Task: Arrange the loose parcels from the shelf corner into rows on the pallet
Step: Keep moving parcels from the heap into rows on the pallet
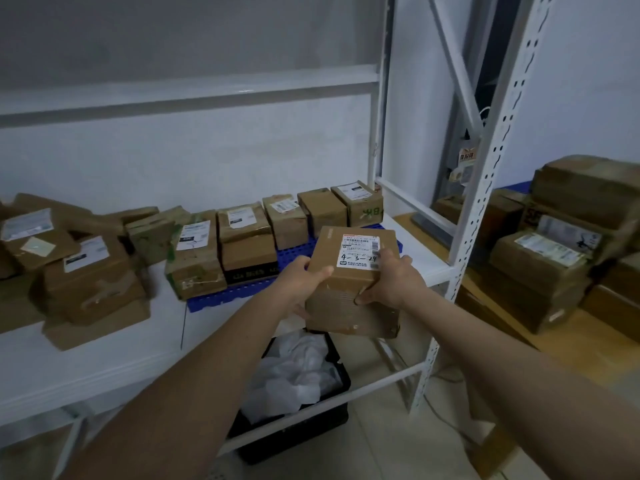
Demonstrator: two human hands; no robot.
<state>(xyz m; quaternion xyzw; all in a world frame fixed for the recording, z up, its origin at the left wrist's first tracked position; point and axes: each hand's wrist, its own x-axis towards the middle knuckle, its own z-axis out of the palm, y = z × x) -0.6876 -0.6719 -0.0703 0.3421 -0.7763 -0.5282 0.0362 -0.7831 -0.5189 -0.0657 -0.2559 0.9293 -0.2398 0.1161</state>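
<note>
Item in hand: one brown cardboard parcel point(353, 282), white shipping label on top with "4-3-24" handwritten on it. My left hand point(300, 282) grips its left edge, thumb curled over the top; my right hand point(393, 282) grips the right side, thumb on the label corner and fingers wrapped round the front face. The parcel is held in the air at the front edge of the white shelf point(104, 362), just in front of the blue pallet point(221, 296). On the pallet: one back row of six labelled boxes point(247, 237), side by side, running from the left end toward the shelf's right post. On the shelf to the left: a loose heap of parcels point(79, 268), some stacked crookedly. Below the shelf: a black crate point(311, 424) holding crumpled white plastic. Far right: stacked cartons point(554, 265) on a wooden surface.
</note>
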